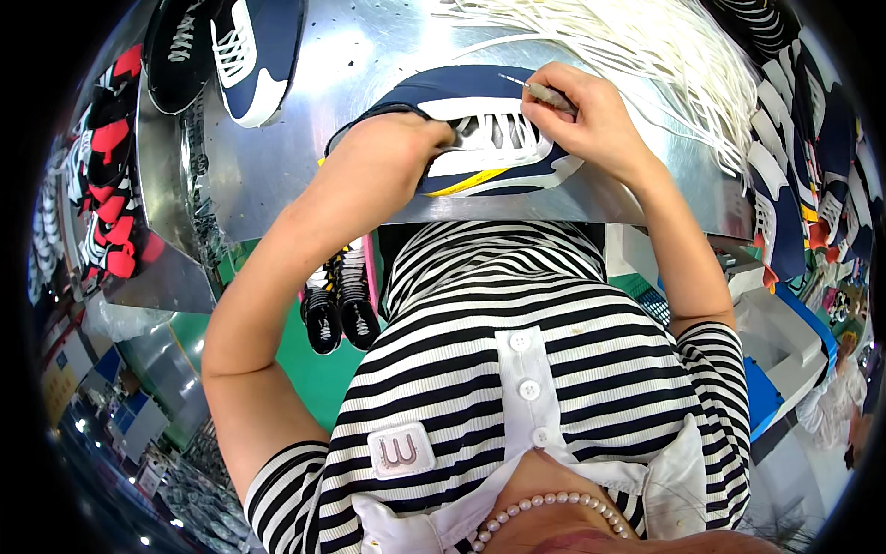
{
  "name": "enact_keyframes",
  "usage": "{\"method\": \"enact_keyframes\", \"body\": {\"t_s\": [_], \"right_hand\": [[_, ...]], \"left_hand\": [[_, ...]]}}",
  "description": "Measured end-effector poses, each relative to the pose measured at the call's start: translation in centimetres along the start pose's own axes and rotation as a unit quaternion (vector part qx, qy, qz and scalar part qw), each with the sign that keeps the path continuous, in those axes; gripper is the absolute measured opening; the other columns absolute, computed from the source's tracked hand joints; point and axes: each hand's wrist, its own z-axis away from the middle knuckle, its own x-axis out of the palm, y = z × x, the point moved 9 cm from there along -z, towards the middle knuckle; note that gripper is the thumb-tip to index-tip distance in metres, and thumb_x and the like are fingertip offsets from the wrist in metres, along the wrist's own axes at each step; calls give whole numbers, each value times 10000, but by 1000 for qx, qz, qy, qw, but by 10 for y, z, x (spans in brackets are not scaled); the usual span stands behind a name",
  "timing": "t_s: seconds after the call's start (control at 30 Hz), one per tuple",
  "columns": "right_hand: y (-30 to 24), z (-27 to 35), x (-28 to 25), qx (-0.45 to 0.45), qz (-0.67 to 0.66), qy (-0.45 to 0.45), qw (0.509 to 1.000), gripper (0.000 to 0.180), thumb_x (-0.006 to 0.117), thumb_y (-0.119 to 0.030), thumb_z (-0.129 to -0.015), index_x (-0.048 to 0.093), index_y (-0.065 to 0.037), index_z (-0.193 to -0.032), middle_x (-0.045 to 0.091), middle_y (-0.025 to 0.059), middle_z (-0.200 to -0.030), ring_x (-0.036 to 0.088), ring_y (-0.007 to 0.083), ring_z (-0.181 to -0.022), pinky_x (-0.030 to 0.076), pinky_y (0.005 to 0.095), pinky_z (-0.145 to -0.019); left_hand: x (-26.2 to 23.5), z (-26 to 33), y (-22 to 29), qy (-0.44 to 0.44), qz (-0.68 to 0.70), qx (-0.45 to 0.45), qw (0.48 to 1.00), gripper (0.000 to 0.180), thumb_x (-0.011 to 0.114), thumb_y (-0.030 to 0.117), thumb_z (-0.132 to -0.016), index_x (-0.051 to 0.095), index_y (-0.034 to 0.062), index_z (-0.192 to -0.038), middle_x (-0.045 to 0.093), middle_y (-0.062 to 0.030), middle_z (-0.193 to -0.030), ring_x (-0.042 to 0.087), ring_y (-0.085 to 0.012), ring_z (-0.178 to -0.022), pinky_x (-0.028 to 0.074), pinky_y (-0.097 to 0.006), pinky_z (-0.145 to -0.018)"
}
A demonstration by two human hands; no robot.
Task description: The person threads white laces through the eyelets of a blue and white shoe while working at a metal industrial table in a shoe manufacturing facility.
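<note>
A navy and white shoe upper (480,129) with a yellow edge lies on the metal table (305,157) in front of me. My left hand (406,138) presses down on its left side, fingers curled over the lacing area. My right hand (581,111) sits at the shoe's right side and grips a thin grey pointed tool (540,90), its tip pointing up and left. White laces show through the shoe's eyelets between my hands.
A heap of white laces (637,46) lies at the table's back right. Finished navy and black shoes (235,51) rest at the back left. Red and black shoes (111,166) fill a rack on the left. Black shoes (340,309) sit below the table edge. More navy shoes (784,212) stack on the right.
</note>
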Motion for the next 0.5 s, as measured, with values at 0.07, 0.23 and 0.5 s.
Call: {"method": "enact_keyframes", "body": {"t_s": [0.07, 0.23, 0.5], "right_hand": [[-6, -4, 1, -4, 8, -31, 999, 154, 636, -172, -827, 650, -33, -893, 599, 113, -763, 580, 268, -670, 463, 347, -622], [-14, -8, 5, -20, 82, -25, 996, 138, 634, -145, -803, 646, -17, -851, 599, 121, -714, 588, 298, -660, 473, 378, -629], [2, 8, 2, 25, 3, 28, 999, 63, 657, -42, -793, 638, -25, -850, 539, 26, -643, 464, 97, -547, 407, 247, -536]], "left_hand": [[-7, 7, -2, 54, 20, -26, 998, 184, 620, 19, -849, 675, 23, -1025, 634, -162, -864, 619, -347, -797, 491, -407, -709], [-9, 5, -3, 149, -36, -15, 988, 179, 624, 13, -860, 676, 18, -1030, 616, -143, -796, 615, -324, -748, 491, -393, -669], [-12, 1, -8, 190, -52, -13, 980, 221, 592, -33, -800, 696, 27, -986, 625, -134, -790, 625, -314, -737, 499, -395, -655]]}}
